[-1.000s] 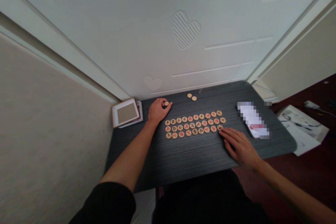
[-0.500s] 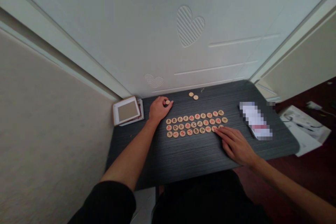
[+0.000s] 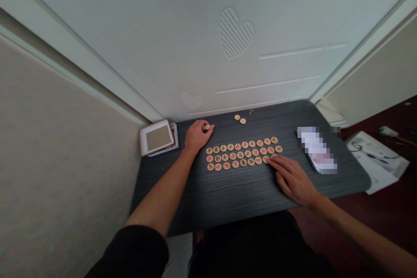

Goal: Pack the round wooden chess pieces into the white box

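Observation:
Round wooden pieces with red or black characters lie in three rows on the dark table. Above the left end of the rows, my left hand has its thumb and fingers round a blank-looking wooden piece. My right hand rests at the right end of the bottom row, its fingertips on a piece there and partly covering it. Whether it grips that piece is hard to tell. Two loose pieces lie near the table's back edge.
An open box stands at the table's back left corner. On the right lies a blurred phone-like object. A white panel with raised hearts rises behind the table. White packaging is on the floor at the right.

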### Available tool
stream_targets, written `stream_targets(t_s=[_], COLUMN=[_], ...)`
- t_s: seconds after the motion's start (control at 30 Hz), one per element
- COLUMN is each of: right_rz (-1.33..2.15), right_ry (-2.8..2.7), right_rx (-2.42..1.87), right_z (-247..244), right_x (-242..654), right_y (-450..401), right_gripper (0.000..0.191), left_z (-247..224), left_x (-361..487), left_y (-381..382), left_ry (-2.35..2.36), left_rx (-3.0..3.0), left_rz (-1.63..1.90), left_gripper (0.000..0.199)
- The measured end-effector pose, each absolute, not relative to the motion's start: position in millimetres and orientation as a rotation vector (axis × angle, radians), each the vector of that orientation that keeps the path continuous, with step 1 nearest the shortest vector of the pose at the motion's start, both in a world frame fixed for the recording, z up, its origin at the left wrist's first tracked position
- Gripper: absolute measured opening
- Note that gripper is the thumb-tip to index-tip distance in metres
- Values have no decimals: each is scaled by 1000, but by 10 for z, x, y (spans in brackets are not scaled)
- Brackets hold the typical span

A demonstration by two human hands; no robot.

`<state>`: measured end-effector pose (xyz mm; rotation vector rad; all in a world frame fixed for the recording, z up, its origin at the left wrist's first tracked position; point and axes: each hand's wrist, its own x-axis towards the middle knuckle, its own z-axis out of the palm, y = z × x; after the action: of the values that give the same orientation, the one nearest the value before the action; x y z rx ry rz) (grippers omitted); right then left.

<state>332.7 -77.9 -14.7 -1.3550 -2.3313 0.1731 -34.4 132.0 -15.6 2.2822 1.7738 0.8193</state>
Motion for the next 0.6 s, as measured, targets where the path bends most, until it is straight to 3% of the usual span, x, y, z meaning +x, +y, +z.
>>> stream_targets(t_s=[0.6], right_rz=[139], right_ry=[-2291], right_rx=[-1362], right_z=[-135], right_x=[3328], right_y=[-671], right_gripper=[53], left_z=[-151], left_x=[-348], left_y=[1316], left_ry=[1766], left_rx=[2285], left_rz=[840], left_gripper=[24])
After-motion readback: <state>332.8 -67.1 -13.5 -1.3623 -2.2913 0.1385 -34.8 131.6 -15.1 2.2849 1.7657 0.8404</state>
